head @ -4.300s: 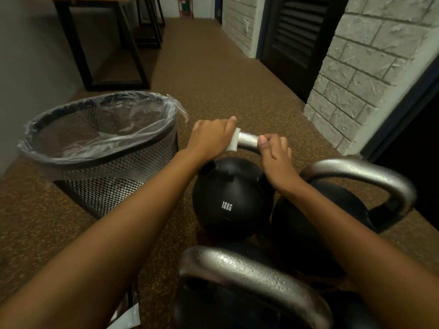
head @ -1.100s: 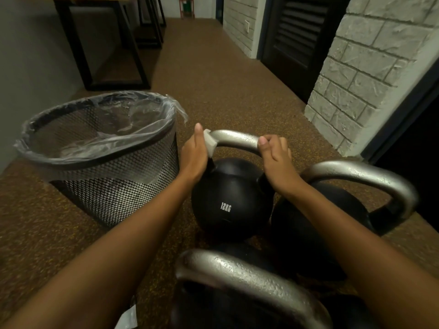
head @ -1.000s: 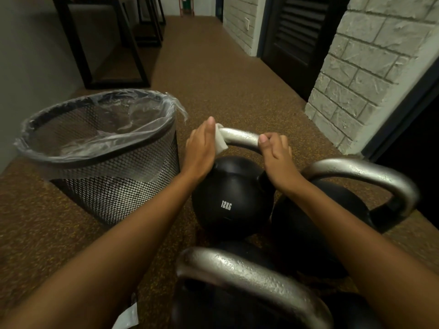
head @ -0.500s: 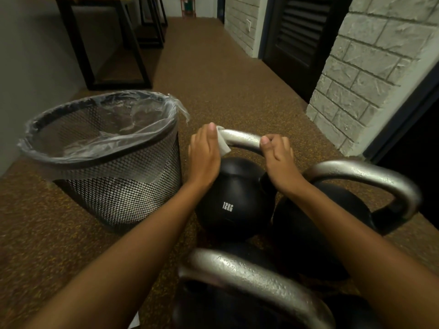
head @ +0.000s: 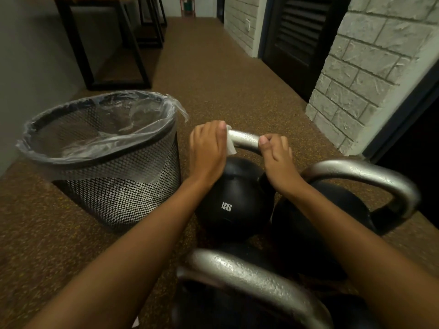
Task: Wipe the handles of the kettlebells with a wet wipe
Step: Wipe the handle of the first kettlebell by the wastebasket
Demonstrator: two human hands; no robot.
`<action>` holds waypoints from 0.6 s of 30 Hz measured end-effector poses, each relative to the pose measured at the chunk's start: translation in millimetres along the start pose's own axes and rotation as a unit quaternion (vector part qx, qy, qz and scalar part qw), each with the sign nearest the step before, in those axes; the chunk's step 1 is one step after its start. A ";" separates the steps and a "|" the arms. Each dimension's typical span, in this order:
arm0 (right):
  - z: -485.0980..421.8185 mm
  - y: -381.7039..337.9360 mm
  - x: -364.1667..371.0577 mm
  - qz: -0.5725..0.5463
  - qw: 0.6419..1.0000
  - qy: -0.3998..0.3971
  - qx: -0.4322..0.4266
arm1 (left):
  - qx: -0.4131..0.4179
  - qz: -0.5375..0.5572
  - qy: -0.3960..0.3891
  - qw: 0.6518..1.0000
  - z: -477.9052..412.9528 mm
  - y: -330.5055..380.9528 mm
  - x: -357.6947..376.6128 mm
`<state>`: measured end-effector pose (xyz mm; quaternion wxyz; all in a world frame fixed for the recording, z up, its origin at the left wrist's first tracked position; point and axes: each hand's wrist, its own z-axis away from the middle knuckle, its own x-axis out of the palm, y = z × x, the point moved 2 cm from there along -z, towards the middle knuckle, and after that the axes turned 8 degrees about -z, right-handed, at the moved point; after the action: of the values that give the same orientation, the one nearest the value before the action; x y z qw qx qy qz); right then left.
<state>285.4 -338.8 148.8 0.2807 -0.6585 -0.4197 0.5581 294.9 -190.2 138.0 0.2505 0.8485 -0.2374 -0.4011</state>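
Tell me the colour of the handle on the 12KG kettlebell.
The handle is silver-grey, with a dull metallic sheen; the head view shows it best.

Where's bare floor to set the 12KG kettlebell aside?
Widest: floor beyond the 12KG kettlebell, between bin and brick wall. Also the strip on the bin's near side. Crowded: other kettlebells crowd its right and near sides; left hand with wipe and right hand hold its handle; bin gap is narrow.
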 end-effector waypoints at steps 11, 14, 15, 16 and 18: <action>-0.5 1.3 -0.1 -0.001 1.000 -0.003 0.000 | -0.114 -0.011 -0.102 0.988 -26.7 -3.7 -10.3; -1.3 1.5 0.4 -0.001 1.000 0.000 -0.004 | -0.071 -0.118 -0.156 0.978 -36.4 6.1 -11.4; -1.2 1.1 0.4 0.000 1.000 0.001 -0.005 | -0.039 -0.144 -0.156 0.976 -36.0 11.8 -10.6; -1.2 0.6 0.2 -0.002 1.000 0.001 -0.004 | -0.004 -0.158 -0.149 0.976 -33.1 15.9 -8.8; -0.8 0.1 -0.3 -0.008 1.000 -0.002 0.001 | 0.064 -0.163 -0.112 0.978 -23.3 18.7 -8.0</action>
<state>286.2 -339.0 149.0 0.2850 -0.6535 -0.4245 0.5581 305.2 -194.2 166.9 0.0988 0.8396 -0.1475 -0.5134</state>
